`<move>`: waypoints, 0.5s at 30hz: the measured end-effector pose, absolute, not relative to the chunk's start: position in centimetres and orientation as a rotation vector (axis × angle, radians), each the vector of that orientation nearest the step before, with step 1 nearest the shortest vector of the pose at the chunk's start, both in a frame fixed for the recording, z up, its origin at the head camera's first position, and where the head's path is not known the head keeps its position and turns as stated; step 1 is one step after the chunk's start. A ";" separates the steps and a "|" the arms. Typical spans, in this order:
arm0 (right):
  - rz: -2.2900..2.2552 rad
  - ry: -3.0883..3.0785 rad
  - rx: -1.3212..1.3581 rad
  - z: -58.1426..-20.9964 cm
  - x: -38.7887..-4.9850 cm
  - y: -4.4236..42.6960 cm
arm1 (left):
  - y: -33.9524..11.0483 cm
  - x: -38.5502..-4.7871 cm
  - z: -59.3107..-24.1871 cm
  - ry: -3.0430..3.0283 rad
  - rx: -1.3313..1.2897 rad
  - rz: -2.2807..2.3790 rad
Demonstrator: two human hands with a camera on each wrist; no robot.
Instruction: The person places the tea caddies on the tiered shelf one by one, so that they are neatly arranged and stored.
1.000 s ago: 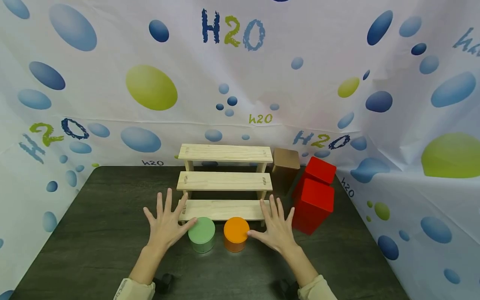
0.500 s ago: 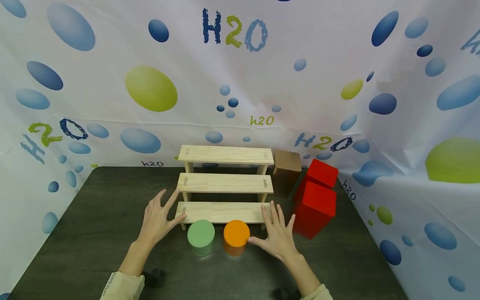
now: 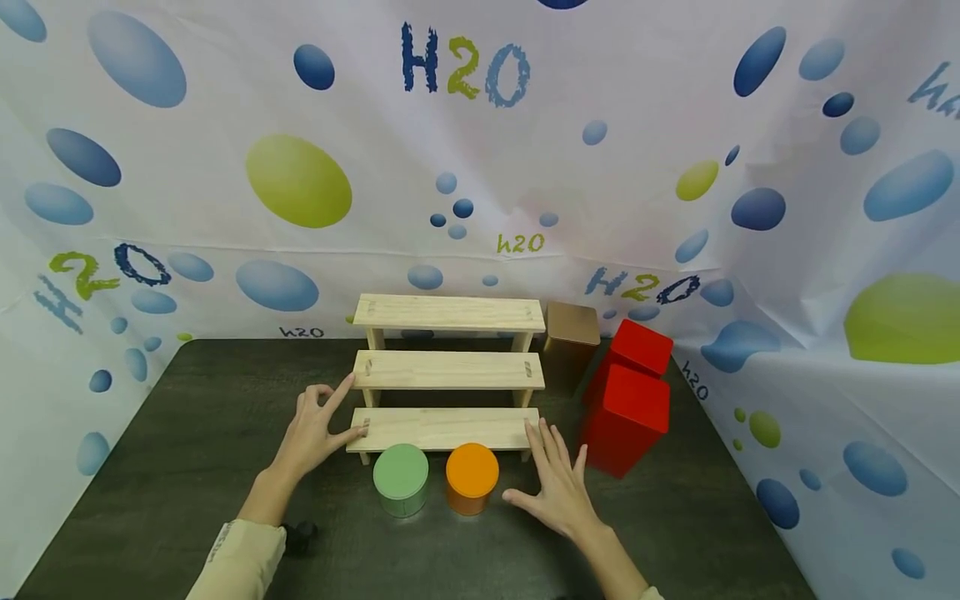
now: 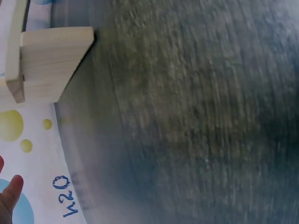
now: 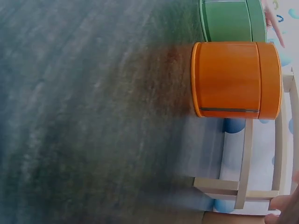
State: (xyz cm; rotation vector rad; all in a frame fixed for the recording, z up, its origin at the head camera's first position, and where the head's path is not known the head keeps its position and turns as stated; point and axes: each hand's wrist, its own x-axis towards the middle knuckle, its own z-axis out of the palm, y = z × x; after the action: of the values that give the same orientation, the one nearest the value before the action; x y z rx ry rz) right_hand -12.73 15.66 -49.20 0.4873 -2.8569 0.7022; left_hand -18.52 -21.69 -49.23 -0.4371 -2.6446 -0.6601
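1. The left wrist view shows only bits of the left hand (image 3: 309,435) and a cropped end of the wooden stand (image 3: 450,369); in the right wrist view the green canister (image 3: 401,477) is cut off at the top and partly covered by the orange canister (image 3: 472,475).
2. Both canisters stand upright, side by side, on the worktop (image 3: 442,562) before the stand.
3. Left grip apart, thumb and forefinger at the stand's left end; contact cannot be told.
4. Right hand (image 3: 558,493) stretched, grip apart, fingertips by the lowest step's right end, thumb short of the orange canister.
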 end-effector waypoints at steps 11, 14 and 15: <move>0.833 -2.814 0.500 -50.3 -12.5 16.1 | -21.9 -18.1 -50.3 -2.666 -0.406 -0.735; 0.848 -2.811 0.501 -50.5 -12.4 16.1 | -21.9 -17.7 -50.5 -2.654 -0.415 -0.734; 0.849 -2.812 0.504 -50.6 -12.4 16.1 | -21.9 -17.5 -50.6 -2.648 -0.419 -0.734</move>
State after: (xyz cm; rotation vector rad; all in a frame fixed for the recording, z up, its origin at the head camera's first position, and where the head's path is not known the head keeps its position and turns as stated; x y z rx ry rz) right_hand -12.43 16.11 -50.61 0.5038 -2.8119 0.8495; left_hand -17.54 -21.87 -50.61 -0.4195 -2.6480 -0.7338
